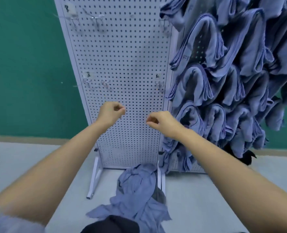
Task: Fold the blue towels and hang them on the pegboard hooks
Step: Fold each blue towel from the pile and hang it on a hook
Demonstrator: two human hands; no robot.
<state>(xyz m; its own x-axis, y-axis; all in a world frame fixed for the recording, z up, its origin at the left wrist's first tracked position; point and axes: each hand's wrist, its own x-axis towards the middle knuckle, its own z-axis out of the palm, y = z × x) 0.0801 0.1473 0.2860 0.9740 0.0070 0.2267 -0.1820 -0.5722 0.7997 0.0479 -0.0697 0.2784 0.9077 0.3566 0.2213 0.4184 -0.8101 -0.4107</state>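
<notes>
Left hand [111, 113] and right hand [161, 122] are curled on nothing at the pegboard [122, 56]: grab from the loose towels [136, 190] at 6 o'clock, fold square, then use the bare hooks [105, 84] at 10 o'clock.

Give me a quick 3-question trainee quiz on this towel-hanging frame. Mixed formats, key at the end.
1. True or false: neither the left hand nor the right hand holds a towel.
2. Where does the unfolded towel pile lie relative to the white pegboard? A) on the floor at its foot B) on a table beside it C) draped over its top
3. Fill in: the folded towels hang to the ____ of that pegboard, whose hooks carry no towels.
Key: 1 true; 2 A; 3 right.
</notes>
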